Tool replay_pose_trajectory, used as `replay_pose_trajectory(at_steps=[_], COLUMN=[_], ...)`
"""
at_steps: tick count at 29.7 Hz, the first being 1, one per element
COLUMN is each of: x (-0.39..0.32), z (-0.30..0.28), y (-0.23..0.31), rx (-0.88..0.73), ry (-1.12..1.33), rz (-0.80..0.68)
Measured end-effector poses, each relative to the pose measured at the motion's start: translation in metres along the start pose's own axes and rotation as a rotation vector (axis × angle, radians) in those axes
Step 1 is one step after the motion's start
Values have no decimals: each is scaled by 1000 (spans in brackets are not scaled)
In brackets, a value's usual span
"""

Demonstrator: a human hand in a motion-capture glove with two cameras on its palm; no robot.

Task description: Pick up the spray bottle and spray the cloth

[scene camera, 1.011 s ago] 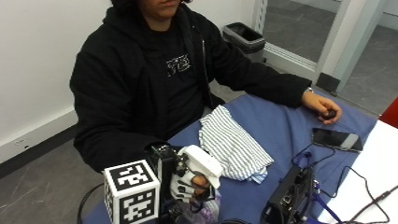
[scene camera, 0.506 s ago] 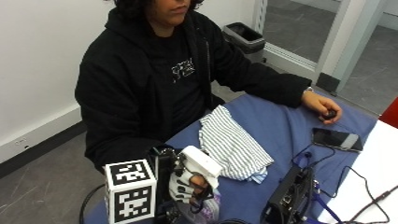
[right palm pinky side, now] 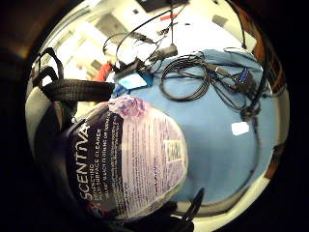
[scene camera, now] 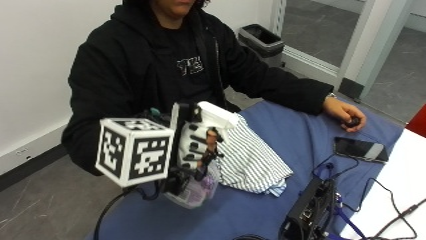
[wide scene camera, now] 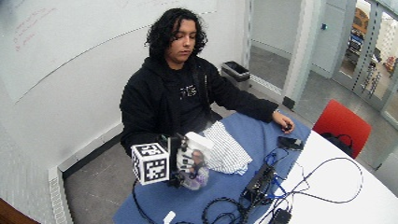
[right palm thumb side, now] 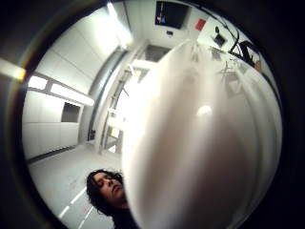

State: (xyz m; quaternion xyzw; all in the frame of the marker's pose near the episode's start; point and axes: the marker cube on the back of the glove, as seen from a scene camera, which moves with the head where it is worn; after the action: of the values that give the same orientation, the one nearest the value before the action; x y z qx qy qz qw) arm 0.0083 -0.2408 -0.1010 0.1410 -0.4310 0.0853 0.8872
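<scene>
Outside view: the gloved right hand [scene camera: 198, 145] has its fingers curled round the neck of the bottle [scene camera: 200, 185], which is lifted clear of the blue tabletop [scene camera: 313, 135]. The white spray head [scene camera: 214, 116] sits above the fingers and points toward the striped cloth [scene camera: 256, 160], which lies crumpled on the tabletop just beside the bottle. The bare left hand [scene camera: 344, 112] rests at the far edge, near a phone [scene camera: 360, 148]. To do this step well, the nozzle should probably be tipped down at the middle of the cloth, not past it toward the black box [scene camera: 307, 212] and its cables, before a finger goes to the trigger.

Wide outside view: the bottle [wide scene camera: 194, 175] is held upright between the person and the cloth [wide scene camera: 225, 149]; nothing stands between nozzle and cloth.

Little finger side palm view: the labelled body of the bottle [right palm pinky side: 128, 162] fills the area close to the palm, with the tabletop [right palm pinky side: 217, 140] and coiled cables [right palm pinky side: 186, 77] beyond it. The cloth does not show here.

Thumb side palm view: the white spray head [right palm thumb side: 200, 143] lies close against the palm; whether a finger is on the trigger cannot be told.
</scene>
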Motion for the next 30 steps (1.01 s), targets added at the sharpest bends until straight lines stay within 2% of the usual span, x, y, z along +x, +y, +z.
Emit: replay_pose_trajectory(at_steps=[9, 17, 22, 30], x=[-58, -68, -63, -32], z=[10, 56, 90, 140], y=[19, 14, 17, 24], rx=[-534, -779, -957, -1140], ry=[293, 592, 653, 782], rz=[151, 223, 303, 391])
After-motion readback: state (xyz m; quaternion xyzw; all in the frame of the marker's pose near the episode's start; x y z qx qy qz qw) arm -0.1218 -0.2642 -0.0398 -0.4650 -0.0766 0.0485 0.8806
